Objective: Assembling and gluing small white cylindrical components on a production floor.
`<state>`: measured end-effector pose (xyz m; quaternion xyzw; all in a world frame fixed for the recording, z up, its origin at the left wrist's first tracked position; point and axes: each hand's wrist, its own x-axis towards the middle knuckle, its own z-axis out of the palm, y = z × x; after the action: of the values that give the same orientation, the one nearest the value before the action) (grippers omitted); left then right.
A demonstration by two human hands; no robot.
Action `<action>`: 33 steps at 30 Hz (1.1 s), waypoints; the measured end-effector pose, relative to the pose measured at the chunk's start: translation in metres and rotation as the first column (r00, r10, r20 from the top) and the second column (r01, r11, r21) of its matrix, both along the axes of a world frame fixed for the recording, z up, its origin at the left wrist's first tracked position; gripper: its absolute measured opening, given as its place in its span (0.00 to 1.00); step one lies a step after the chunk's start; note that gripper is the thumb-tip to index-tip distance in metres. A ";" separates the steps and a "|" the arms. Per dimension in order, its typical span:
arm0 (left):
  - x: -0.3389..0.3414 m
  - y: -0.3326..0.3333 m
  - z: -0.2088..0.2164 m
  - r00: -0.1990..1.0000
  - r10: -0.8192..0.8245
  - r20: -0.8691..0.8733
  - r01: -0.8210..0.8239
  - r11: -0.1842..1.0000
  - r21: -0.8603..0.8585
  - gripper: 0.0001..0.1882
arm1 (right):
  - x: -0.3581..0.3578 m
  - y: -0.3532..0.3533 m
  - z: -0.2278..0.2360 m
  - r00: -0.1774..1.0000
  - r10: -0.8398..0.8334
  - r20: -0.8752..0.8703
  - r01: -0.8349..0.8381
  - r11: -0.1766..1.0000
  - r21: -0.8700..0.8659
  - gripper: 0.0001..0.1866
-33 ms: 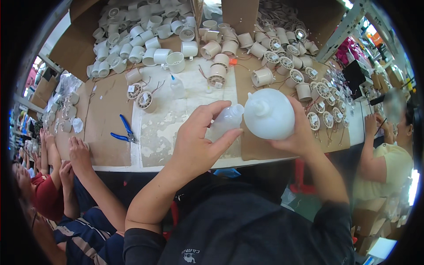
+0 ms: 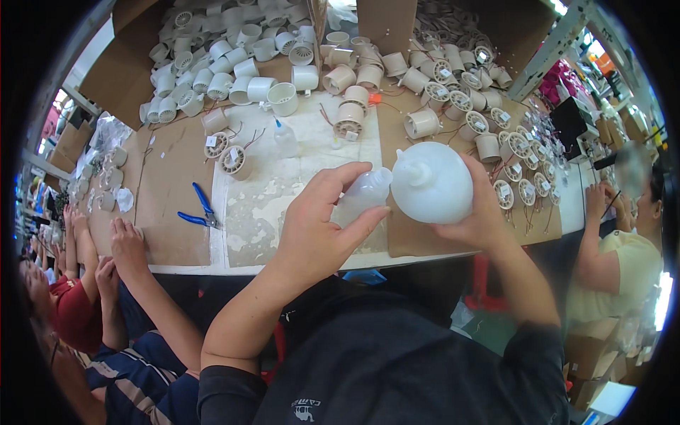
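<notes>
My left hand point(image 2: 316, 216) is closed round a small translucent plastic bottle point(image 2: 363, 193), tilted with its uncapped neck toward the right. Beside it, my right hand point(image 2: 482, 211) grips a large white squeeze bottle point(image 2: 440, 185) from its right side. The big bottle's pale, stubby top points toward me and to the left. The small bottle's neck is very close to the large one; whether they touch I cannot tell. Beyond my left hand stands another small clear bottle point(image 2: 285, 139) with a blue nozzle tip. Blue-handled pliers point(image 2: 201, 210) lie open to the left.
White slotted cups point(image 2: 282, 99) pile up at the back left. Cream cylindrical housings with wires point(image 2: 475, 125) cover the back right. Two wired housings point(image 2: 233, 160) stand beyond the pliers. Cardboard point(image 2: 173, 234) lines the tabletop. Co-workers' hands point(image 2: 127, 248) are at the left; another person point(image 2: 616, 255) sits right.
</notes>
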<state>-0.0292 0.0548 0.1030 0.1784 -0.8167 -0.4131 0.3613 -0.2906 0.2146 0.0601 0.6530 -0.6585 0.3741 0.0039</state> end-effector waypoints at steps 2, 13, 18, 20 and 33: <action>0.002 0.000 -0.002 1.000 0.003 0.013 -0.003 1.000 -0.005 0.27 | 0.001 -0.002 0.006 0.998 -0.005 -0.062 0.006 1.000 0.016 0.61; 0.003 -0.003 -0.028 0.997 0.051 0.059 -0.054 0.997 0.050 0.27 | -0.002 -0.002 0.016 0.997 -0.015 -0.077 0.019 0.999 0.042 0.62; 0.001 -0.015 -0.072 0.962 0.120 0.246 -0.167 0.970 0.178 0.26 | 0.010 -0.002 -0.005 0.993 -0.018 0.115 0.023 0.999 -0.044 0.64; 0.002 -0.019 -0.079 0.931 0.118 0.345 -0.196 0.960 0.202 0.26 | 0.009 -0.003 -0.021 0.977 -0.032 0.210 0.050 0.995 -0.084 0.65; 0.007 -0.022 -0.046 0.967 0.222 -0.128 -0.240 0.959 -0.148 0.30 | 0.012 -0.008 -0.056 0.834 0.024 0.551 0.020 0.997 -0.073 0.63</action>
<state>-0.0218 0.0331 0.0570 0.2195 -0.8001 -0.3094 0.4647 -0.2787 0.2063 0.0043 0.5176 -0.6163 0.5710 -0.1618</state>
